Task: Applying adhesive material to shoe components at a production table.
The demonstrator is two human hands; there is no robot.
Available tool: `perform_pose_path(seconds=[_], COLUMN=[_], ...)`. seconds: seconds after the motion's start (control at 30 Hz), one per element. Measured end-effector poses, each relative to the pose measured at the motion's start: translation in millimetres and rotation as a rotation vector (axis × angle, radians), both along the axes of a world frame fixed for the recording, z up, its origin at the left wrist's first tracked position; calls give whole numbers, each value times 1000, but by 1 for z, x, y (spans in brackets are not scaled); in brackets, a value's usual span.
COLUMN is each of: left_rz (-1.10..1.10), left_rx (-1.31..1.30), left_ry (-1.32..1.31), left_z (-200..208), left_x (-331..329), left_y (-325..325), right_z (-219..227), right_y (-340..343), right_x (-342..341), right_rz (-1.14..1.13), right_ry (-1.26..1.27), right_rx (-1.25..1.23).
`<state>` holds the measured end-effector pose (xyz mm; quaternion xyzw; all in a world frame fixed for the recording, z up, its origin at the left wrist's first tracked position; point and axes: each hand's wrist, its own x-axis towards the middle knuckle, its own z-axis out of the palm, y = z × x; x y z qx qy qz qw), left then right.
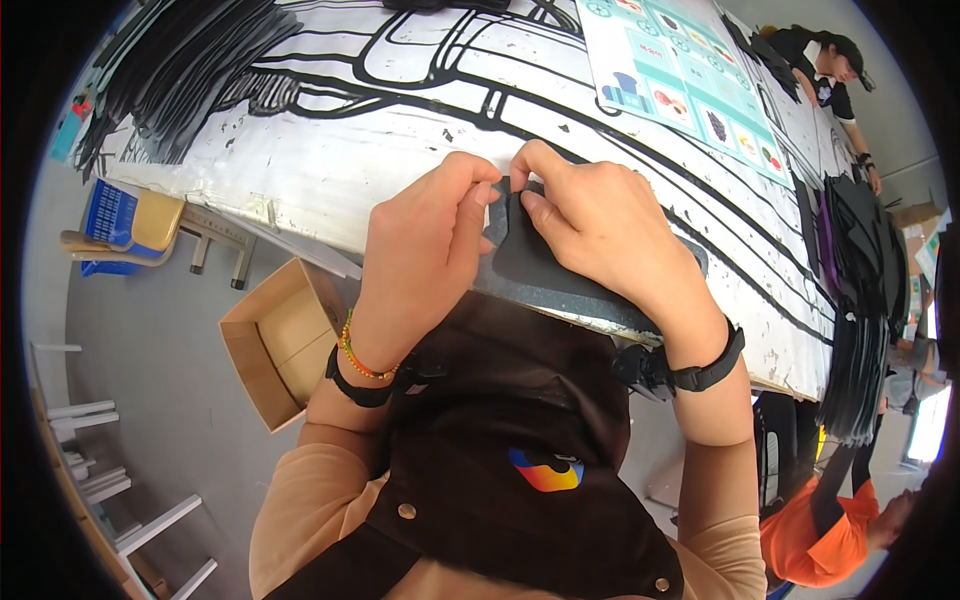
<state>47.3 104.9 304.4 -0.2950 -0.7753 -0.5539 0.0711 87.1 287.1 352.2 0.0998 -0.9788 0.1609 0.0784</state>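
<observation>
A flat, dark grey-black sheet piece (545, 255) with rounded edges lies on a speckled dark grey board (590, 298) at the table's near edge. My right hand (605, 220) pinches the far edge of this piece between thumb and bent fingers. Close beside it, my left hand (425, 235) is closed, thumb against fingertips, by the piece's far left corner. Whatever those left fingers hold is too small or hidden to make out. Both hands partly cover the board.
Black strips (190, 80) are stacked far left on the streaked white table (300, 190); more strips (855, 370) hang at right. A picture chart (690, 90) lies at the back. A cardboard box (282, 340), chair (150, 225) and blue basket (108, 212) stand left. Two people (820, 535) are at right.
</observation>
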Motion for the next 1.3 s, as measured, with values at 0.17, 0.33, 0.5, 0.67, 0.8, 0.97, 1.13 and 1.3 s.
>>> perform_pose_path(seconds=[0.17,0.33,0.5,0.67,0.8,0.97,1.13,1.3], left_rz=[4,20,27,15,19,26,29,44], left_rx=[-17,-34,-32,-28,-28,-36,-43,-53], left_ry=[-4,23,27,14,26,22,48,108], left_z=[1,1,-2,1,0,1,-3,-2], left_x=[1,2,0,2,2,3,2,1], left_y=[0,0,-1,1,0,0,1,2], right_z=[0,-7,-1,-7,-7,-2,-3,4], right_y=[2,6,0,2,4,6,11,9], right_x=[2,3,6,6,6,9,6,9], right_rz=[-3,71,49,15,29,35,38,15], right_ry=[-6,79,49,157,107,107,131,110], right_rx=[-40,-69,-123,-165,-105,-51,-140,-189])
